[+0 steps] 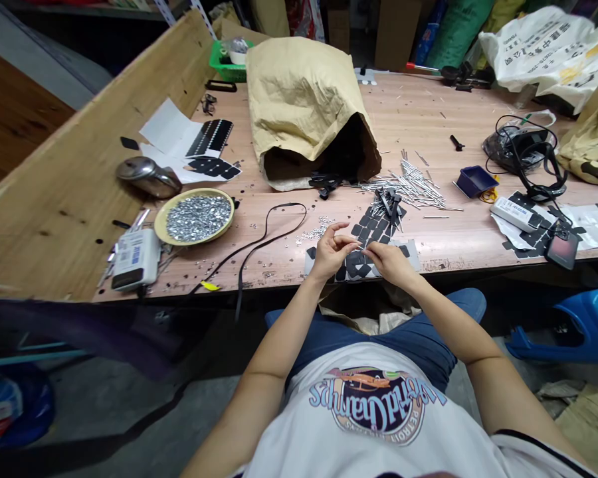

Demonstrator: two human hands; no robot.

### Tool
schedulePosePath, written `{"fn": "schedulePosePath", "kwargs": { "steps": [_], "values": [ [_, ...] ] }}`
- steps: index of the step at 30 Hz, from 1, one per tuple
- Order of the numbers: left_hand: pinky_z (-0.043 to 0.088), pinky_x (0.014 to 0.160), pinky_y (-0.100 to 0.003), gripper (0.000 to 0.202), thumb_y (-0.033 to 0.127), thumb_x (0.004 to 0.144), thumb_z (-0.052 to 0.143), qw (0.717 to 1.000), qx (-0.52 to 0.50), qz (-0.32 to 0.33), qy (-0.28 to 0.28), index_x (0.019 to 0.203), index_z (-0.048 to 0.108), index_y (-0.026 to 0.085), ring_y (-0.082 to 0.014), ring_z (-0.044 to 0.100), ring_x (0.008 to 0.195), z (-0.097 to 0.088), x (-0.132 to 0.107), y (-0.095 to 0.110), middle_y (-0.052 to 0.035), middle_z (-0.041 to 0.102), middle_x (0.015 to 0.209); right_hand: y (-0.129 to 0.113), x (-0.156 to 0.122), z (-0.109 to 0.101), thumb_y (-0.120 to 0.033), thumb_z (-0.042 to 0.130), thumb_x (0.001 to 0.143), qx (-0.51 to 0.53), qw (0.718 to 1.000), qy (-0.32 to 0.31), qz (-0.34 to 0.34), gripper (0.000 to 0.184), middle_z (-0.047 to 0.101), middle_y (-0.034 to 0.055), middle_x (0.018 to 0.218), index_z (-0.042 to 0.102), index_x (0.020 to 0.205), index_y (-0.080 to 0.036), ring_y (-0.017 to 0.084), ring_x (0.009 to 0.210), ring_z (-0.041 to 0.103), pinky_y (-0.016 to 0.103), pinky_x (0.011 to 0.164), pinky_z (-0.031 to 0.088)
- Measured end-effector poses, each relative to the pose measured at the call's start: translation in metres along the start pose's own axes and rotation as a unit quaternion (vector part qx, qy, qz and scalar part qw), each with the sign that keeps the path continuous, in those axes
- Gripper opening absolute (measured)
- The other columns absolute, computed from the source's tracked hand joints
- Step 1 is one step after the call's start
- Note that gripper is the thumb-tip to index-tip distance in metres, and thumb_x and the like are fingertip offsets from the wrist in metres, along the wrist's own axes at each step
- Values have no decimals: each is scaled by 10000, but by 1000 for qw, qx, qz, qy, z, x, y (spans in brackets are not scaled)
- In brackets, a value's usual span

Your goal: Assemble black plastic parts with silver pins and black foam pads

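My left hand (333,251) is closed in a pinch, its thumb and forefinger together and the other fingers raised. What sits in that pinch is too small to make out. Facing it, my right hand (389,261) is shut on a thin metal pin (361,248), which reaches toward the left fingertips. Under both hands lies a sheet of black adhesive pads (371,229). Several black plastic parts with metal pins (389,204) rest on its far end. Loose metal pins (411,186) are heaped behind, and tiny metal pieces (316,230) are scattered left of my hands.
A yellow bowl of small metal pieces (228,234) stands left, near a white power box (136,260) and a metal pot (147,176). A black cable (266,232) loops across the table. An open paper sack (303,93) lies behind. Right are a blue box (475,180) and a black headset (548,166).
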State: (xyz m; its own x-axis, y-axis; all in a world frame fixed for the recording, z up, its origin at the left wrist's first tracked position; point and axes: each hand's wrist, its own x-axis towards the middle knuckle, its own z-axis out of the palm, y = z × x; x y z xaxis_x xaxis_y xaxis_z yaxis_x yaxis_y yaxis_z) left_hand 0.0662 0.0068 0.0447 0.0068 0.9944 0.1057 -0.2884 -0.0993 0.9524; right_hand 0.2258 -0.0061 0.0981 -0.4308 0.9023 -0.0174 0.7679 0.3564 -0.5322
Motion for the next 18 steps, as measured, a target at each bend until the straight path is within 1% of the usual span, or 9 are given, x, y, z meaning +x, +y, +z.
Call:
{"fn": "schedulePosePath", "kwargs": {
  "steps": [2, 3, 5, 6, 9, 12, 14, 15, 18],
  "values": [
    [537, 697, -263, 560, 330, 572, 812, 1000, -2, 1, -14, 1041, 539, 194, -150, 687, 673, -2, -1, 1, 4, 705, 673, 4, 0, -1, -327, 408, 922, 99, 995, -34, 4, 286, 610, 12, 681, 524, 702, -187, 113, 605, 537, 222, 594, 374],
    [537, 695, -262, 574, 333, 566, 816, 1000, -2, 0, -20, 1050, 541, 194, -150, 685, 668, -2, -2, 1, 2, 707, 676, 5, -1, -2, -358, 403, 920, 153, 986, -57, 9, 310, 609, 6, 667, 527, 696, -184, 101, 565, 519, 217, 569, 377],
    [535, 689, -260, 596, 335, 557, 823, 999, -1, -3, -33, 1065, 546, 192, -150, 683, 664, -4, -3, 2, -2, 708, 680, 8, -1, -2, -433, 417, 900, 251, 963, -97, 24, 349, 614, -1, 659, 540, 700, -174, 78, 493, 474, 210, 511, 368],
    [534, 686, -259, 603, 334, 555, 824, 999, 1, -6, -39, 1072, 548, 190, -150, 681, 662, -4, -4, 3, -5, 708, 682, 10, -2, -2, -470, 443, 880, 286, 952, -107, 31, 364, 618, -2, 660, 547, 703, -169, 69, 473, 456, 207, 490, 361],
    [533, 687, -258, 610, 331, 565, 822, 998, 10, -14, -61, 1094, 558, 181, -152, 680, 658, -4, -7, 7, -15, 708, 682, 13, -3, -1, -544, 545, 794, 357, 925, -118, 55, 398, 619, -6, 642, 554, 689, -160, 54, 452, 436, 197, 449, 340],
    [535, 702, -257, 613, 337, 584, 814, 996, 13, -10, -90, 1117, 561, 172, -157, 687, 679, -5, -8, 11, -28, 715, 698, 15, -5, 0, -587, 584, 741, 436, 882, -161, 82, 435, 611, -13, 599, 557, 699, -154, 42, 420, 416, 186, 408, 319],
    [535, 706, -254, 628, 346, 600, 806, 994, 12, -4, -105, 1146, 552, 168, -158, 689, 694, -5, -8, 11, -32, 718, 710, 14, -7, 0, -583, 626, 709, 476, 858, -169, 95, 434, 616, -21, 589, 547, 727, -157, 36, 404, 414, 176, 391, 316],
    [534, 702, -252, 642, 352, 604, 804, 994, 11, -1, -110, 1161, 544, 167, -156, 688, 692, -6, -8, 10, -31, 718, 712, 13, -7, 0, -567, 663, 683, 485, 854, -161, 99, 428, 617, -28, 586, 533, 734, -162, 34, 399, 420, 170, 386, 318],
    [531, 689, -249, 675, 372, 613, 798, 993, 3, 2, -122, 1195, 526, 166, -149, 679, 681, -5, -7, 5, -26, 714, 710, 10, -9, -1, -529, 728, 634, 490, 855, -135, 102, 436, 623, -38, 592, 484, 713, -177, 36, 400, 451, 160, 375, 328]
  ]
}}
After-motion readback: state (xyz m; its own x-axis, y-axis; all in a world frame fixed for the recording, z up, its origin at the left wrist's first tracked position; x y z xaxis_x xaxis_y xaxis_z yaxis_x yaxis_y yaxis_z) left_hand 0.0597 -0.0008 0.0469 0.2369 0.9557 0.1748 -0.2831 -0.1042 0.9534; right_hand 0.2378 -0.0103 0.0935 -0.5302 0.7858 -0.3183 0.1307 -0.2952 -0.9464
